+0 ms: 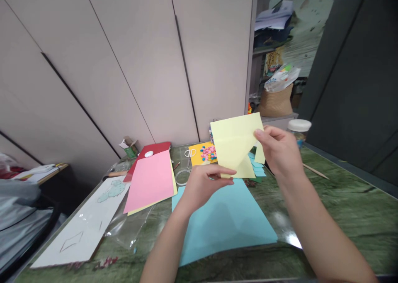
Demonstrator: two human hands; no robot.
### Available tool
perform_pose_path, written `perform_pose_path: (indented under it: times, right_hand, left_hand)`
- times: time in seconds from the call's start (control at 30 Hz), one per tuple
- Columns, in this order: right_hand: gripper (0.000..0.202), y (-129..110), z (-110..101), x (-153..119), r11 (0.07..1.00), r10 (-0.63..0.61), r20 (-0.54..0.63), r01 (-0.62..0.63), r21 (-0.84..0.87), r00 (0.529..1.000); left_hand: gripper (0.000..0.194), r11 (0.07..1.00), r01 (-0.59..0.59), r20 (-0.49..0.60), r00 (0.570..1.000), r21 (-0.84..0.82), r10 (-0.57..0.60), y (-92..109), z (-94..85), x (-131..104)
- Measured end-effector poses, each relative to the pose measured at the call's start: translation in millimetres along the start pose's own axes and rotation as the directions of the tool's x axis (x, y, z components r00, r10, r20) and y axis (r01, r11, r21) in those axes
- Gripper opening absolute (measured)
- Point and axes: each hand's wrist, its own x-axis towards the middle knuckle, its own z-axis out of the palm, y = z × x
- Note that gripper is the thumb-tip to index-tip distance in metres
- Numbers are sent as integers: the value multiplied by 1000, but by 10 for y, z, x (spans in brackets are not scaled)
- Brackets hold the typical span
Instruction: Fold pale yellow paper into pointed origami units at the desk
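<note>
Both of my hands hold a pale yellow sheet of paper (234, 144) up above the table, one corner folded over into a triangle. My left hand (203, 185) pinches its lower edge. My right hand (278, 150) grips its upper right corner between thumb and fingers. Beneath the hands a large light blue sheet (224, 218) lies flat on the green marble table (342, 204).
A pink sheet (151, 181) lies over yellow and red ones to the left, with a white drawn-on board (83, 225) beside it. Scissors (189, 155), a tape ring (182, 176), an orange card with coloured bits (205, 153), a lidded jar (298, 129) and a wooden stick (315, 171) sit farther back.
</note>
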Motion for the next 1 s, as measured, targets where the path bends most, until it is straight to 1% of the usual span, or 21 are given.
perform_pose_path:
  times: [0.1,0.2,0.27,0.33,0.4,0.47,0.53,0.6,0.63,0.67,0.7,0.8,0.9,0.93,1.0]
  right_hand:
    - [27,14,22,-7,1000,-12,-21,12,2,1000]
    - [26,23,45,-6,999,-36,-72,37,19,997]
    - [25,21,26,19,996,-56,-145,65,61,988]
    - [25,7,-32,67,988,-70,-235,100,117,969]
    - [25,-16,-109,120,982,-67,-286,114,151,956]
    - [25,-38,-168,154,983,-55,-271,100,153,961]
    - [24,-47,-177,154,985,-49,-235,85,148,971]
    - [25,-41,-136,124,987,-41,-193,70,143,980]
    - [25,-33,-105,103,989,-33,-168,56,136,985]
    - [25,-24,-73,81,992,-23,-140,40,121,990]
    - [26,-15,-43,60,995,-14,-112,25,98,994]
    - [29,10,14,11,1000,8,-49,-7,8,999]
    - [29,23,43,-24,998,46,-18,-46,-36,999]
    - [29,24,54,-36,997,55,-12,-55,-48,998]
    - [30,26,86,-64,994,55,-5,-56,-93,998]
  left_hand:
    - [17,998,-12,-18,1000,59,13,3,-1,-5]
    - [16,998,-29,-38,999,51,31,-10,-6,-8]
    - [14,998,-33,-35,999,44,35,-15,-12,-17]
    - [14,997,-48,-5,999,58,48,-12,-23,-28]
    - [12,993,-82,20,997,88,80,-6,-44,-32]
    - [7,987,-114,-10,993,111,115,-8,-75,-22]
    - [4,986,-136,-102,984,101,146,-23,-112,1]
    - [6,988,-150,-205,967,38,155,-48,-144,26]
    - [10,988,-155,-230,962,-19,146,-60,-154,35]
    - [16,984,-153,-232,964,-88,129,-71,-159,42]
    - [24,976,-144,-213,971,-162,108,-78,-157,45]
    - [49,937,-65,-87,995,-343,37,-71,-119,44]
    - [74,907,60,6,998,-417,-64,-33,-50,47]
    - [77,900,92,19,995,-427,-93,-18,-25,51]
    - [76,895,115,13,992,-432,-122,3,26,66]
